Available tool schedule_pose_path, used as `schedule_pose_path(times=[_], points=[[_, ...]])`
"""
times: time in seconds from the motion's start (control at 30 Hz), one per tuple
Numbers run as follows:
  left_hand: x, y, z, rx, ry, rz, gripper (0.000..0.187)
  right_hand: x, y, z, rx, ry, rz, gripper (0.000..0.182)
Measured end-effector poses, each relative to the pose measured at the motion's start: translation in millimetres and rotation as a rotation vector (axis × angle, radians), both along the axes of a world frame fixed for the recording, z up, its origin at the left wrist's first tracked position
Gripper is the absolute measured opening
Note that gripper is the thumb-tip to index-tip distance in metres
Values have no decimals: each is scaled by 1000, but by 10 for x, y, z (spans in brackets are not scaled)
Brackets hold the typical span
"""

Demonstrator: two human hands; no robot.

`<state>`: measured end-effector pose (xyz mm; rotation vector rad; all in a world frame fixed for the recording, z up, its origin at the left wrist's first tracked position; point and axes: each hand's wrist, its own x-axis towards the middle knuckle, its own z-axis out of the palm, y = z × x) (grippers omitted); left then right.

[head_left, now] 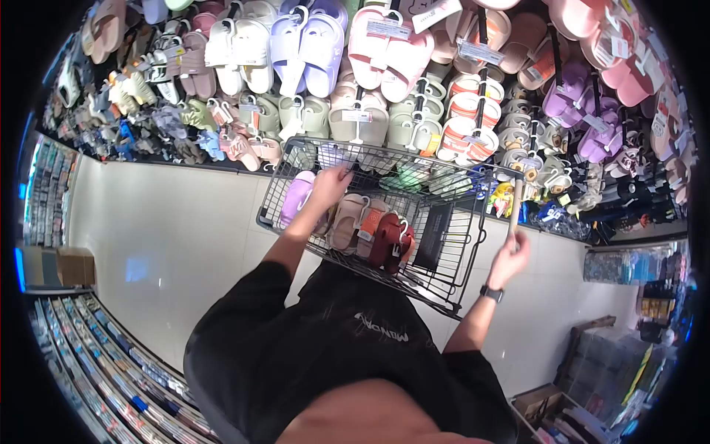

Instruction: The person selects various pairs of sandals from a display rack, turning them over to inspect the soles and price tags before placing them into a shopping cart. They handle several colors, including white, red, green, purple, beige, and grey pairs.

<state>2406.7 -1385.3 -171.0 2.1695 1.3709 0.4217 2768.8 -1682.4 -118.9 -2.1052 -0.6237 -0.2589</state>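
A black wire shopping cart (473,285) stands in front of me, side on. My left hand (333,185) reaches over its basket with the fingers closed near the far side. I cannot tell what is pinched there. Below that hand lie purple slippers (297,194), beige slippers (346,222) and dark red slippers (392,240) with tags and hangers. At the right end, my right hand (510,255) is wrapped round the near end of the cart's pale handle bar (516,203); a dark watch sits on that wrist.
Beyond the cart, a wall display holds rows of hanging slippers, among them white ones (240,55), lavender ones (307,48) and pink ones (390,52). Shelves of small goods (111,355) run along the lower left. A cardboard box (76,266) stands left; plastic-wrapped goods (603,366) sit at right.
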Motion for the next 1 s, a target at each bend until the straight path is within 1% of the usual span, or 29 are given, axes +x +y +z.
schedule_pose_path(times=[0.03, 0.1, 0.17, 0.23, 0.3, 0.37, 0.4, 0.47, 0.5, 0.53, 0.57, 0.63, 0.67, 0.7, 0.73, 0.77, 0.8, 0.83, 0.9, 0.97, 1.0], points=[[282, 311, -39, 246, -261, -19, 37, -176, 396, 287, 138, 149, 109, 25], [803, 868, 181, 485, -392, 14, 46, -656, 1210, 970, 195, 319, 455, 24], [1185, 1374, 370, 673, -534, 58, 51, -802, 2028, 1249, 85, 10, 692, 25], [1428, 1692, 569, 749, -603, 143, 53, -815, 2834, 1453, 113, -215, 731, 26], [1551, 2003, 569, 730, -589, 146, 60, -629, 3518, 1483, 179, -349, 707, 28], [1606, 2174, 698, 768, -619, 167, 60, -638, 3898, 1759, 78, -272, 709, 26], [1619, 2244, 726, 790, -643, 141, 59, -517, 4130, 1643, 208, -175, 720, 21], [1656, 2362, 730, 833, -698, 96, 55, -605, 4330, 1714, 215, -33, 748, 21], [1667, 2422, 689, 798, -727, 59, 54, -675, 4418, 1799, 219, 37, 767, 21], [1657, 2487, 647, 767, -753, 26, 52, -740, 4485, 1918, 40, 216, 706, 36], [1655, 2534, 618, 738, -776, -7, 51, -757, 4535, 1893, 80, 212, 697, 38], [1594, 2485, 754, 797, -866, -24, 39, -772, 4590, 1834, 171, 204, 683, 42], [1549, 2437, 817, 816, -891, -40, 34, -792, 4575, 1848, 227, 266, 706, 43], [1512, 2404, 894, 835, -913, -56, 30, -677, 4580, 1780, 219, 245, 721, 42], [1476, 2382, 996, 911, -926, -102, 27, -438, 4590, 1627, 212, 229, 736, 41], [1433, 2334, 1066, 886, -879, -136, 27, -239, 4610, 1493, 207, 216, 754, 39], [1382, 2269, 1126, 862, -828, -169, 27, -276, 4638, 1538, 289, 427, 718, 26], [1346, 2192, 1157, 838, -777, -203, 27, -312, 4591, 1590, 435, 724, 821, 15], [1338, 2089, 1146, 797, -746, -214, 21, -374, 4506, 1602, 395, 798, 711, 16], [1342, 1965, 1079, 784, -716, -227, 19, -329, 4398, 1420, 301, 806, 510, 19], [1344, 1892, 1008, 761, -698, -204, 19, -391, 4282, 1311, 350, 609, 578, 25]])
